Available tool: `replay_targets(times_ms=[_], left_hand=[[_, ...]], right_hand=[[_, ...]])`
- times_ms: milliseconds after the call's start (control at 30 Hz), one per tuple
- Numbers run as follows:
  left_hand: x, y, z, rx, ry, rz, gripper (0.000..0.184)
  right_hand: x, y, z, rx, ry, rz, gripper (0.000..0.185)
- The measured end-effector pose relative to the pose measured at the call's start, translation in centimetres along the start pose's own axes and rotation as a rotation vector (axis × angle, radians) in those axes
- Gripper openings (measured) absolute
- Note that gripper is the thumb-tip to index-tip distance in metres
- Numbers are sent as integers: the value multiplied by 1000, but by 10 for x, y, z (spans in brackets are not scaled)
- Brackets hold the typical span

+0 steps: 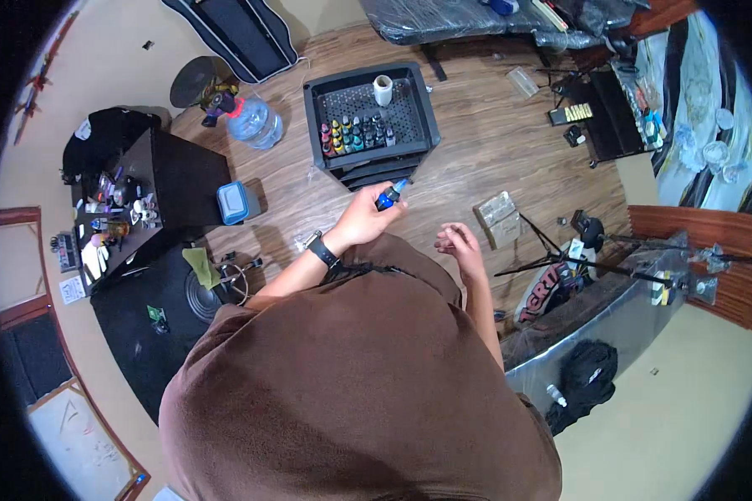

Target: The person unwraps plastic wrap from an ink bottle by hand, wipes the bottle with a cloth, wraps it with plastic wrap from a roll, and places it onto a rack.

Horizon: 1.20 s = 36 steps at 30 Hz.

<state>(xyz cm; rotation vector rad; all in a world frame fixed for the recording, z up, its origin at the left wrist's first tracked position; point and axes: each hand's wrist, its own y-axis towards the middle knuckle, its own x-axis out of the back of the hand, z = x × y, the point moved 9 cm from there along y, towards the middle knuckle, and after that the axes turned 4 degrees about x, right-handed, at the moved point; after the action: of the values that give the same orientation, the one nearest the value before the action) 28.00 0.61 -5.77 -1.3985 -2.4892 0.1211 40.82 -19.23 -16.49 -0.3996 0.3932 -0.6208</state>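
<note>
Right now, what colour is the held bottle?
Blue and black; the bottle shows best in the head view.

Clock centred on the tray. Within it: small bottles toward 7 o'clock, roll toward 1. On the floor: water jug at 9 o'clock, carton at 4. Left hand at 6, bottle in its grasp; right hand at 5.

Tattoo studio by look: colour bottles on trolley, film-wrapped bench.
</note>
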Motion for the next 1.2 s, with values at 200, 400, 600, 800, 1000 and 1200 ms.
replay_targets(times_ms=[200,400,600,800,1000,1200], left_hand=[[85,29,-3,-54,-72,-178,15],[165,30,26,192,-252,-338,13],[205,15,28,83,-329,-592,15],[185,4,31,142,-322,-747,15],[163,31,11,159,-339,-815,20],[147,48,5,140,-256,-809,14]], right_hand=[[-51,83,30,-18,-149,106,22],[-108,185,81,117,-361,202,20],[-162,281,126,384,-648,192,42],[-184,331,162,686,-1022,122,64],[-178,355,174,730,-1174,174,81],[-172,369,160,636,-1215,285,86]])
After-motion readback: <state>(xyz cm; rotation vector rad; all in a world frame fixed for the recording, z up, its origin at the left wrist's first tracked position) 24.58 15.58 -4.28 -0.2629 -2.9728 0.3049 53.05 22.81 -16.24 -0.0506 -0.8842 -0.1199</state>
